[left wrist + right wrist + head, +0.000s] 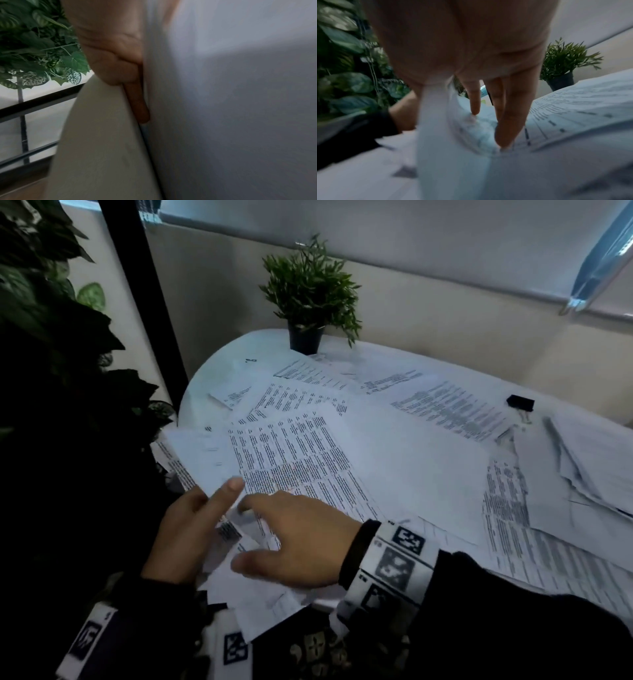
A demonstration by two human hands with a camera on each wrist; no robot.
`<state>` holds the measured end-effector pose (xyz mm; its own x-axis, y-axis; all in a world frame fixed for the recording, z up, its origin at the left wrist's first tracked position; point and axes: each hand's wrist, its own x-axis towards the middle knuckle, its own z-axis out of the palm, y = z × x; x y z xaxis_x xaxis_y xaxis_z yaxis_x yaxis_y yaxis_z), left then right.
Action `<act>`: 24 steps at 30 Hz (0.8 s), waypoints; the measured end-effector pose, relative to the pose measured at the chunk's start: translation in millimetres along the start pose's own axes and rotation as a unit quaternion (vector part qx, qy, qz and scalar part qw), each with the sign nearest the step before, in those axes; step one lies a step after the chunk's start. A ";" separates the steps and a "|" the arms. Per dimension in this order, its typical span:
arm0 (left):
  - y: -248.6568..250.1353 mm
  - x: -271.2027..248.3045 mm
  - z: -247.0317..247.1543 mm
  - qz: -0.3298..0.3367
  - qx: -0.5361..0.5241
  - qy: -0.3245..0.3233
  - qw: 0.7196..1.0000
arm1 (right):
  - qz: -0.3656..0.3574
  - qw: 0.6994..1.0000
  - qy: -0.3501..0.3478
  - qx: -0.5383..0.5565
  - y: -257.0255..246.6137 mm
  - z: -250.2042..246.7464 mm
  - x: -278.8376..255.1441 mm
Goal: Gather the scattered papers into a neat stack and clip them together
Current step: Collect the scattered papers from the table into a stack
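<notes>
- The scattered papers (pixel 394 460) cover most of the round white table (pixel 212 381), overlapping at odd angles; bare tabletop shows only along the far-left rim.
- Sheets at the near-left overhang the table edge, and a loose, partly gathered bunch hangs there between the two hands.
- The left hand (pixel 185 529) holds that bunch at the table's near-left edge: the thumb lies on top of the sheets, and the left wrist view shows the fingers (pixel 137 102) flat against the underside, so the paper is pinched between thumb and fingers.
- The right hand (pixel 298 539) lies over the same bunch with fingers spread; in the right wrist view its fingertips (pixel 503 140) press down on a printed sheet while another sheet curls up beside them. It grasps nothing that can be seen.
- The black binder clip (pixel 520 402) sits near the far-right rim, just beyond the edge of a printed page, well apart from both hands.
- A small potted plant (pixel 308 302) stands at the far rim, close to the nearest sheets.
- Large dark foliage (pixel 51 320) crowds the left side, right beside the left hand.
- A creased heap of sheets lies along the right edge of the table.
</notes>
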<state>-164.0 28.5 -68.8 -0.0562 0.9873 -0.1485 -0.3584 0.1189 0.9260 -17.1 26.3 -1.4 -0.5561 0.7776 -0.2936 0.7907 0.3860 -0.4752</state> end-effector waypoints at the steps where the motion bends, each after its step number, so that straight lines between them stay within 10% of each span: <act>1: -0.6 -1.5 -1.1 0.017 0.053 0.031 0.998 | -0.002 0.999 -0.016 0.031 2.4 -7.2 -4.6; 9: 44.0 -14.5 21.6 0.218 0.203 0.047 0.953 | 0.228 0.952 0.156 0.132 117.6 -77.5 -45.0; 16: 89.0 18.1 97.9 0.410 0.190 -0.092 0.887 | -0.057 0.809 0.374 0.450 129.0 -120.3 -79.8; 20: 85.3 29.2 128.6 0.314 0.186 -0.114 0.924 | -0.092 0.761 0.450 0.458 139.2 -127.0 -101.2; 24: 57.1 27.9 136.1 0.200 0.198 -0.118 0.952 | -0.038 0.788 0.432 0.438 156.6 -106.3 -111.9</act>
<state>-59.2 77.1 27.2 0.1127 0.9524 0.2833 0.0296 -0.2882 0.9571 196.1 52.5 45.3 0.0881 0.9622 0.2577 0.0741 0.2517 -0.9650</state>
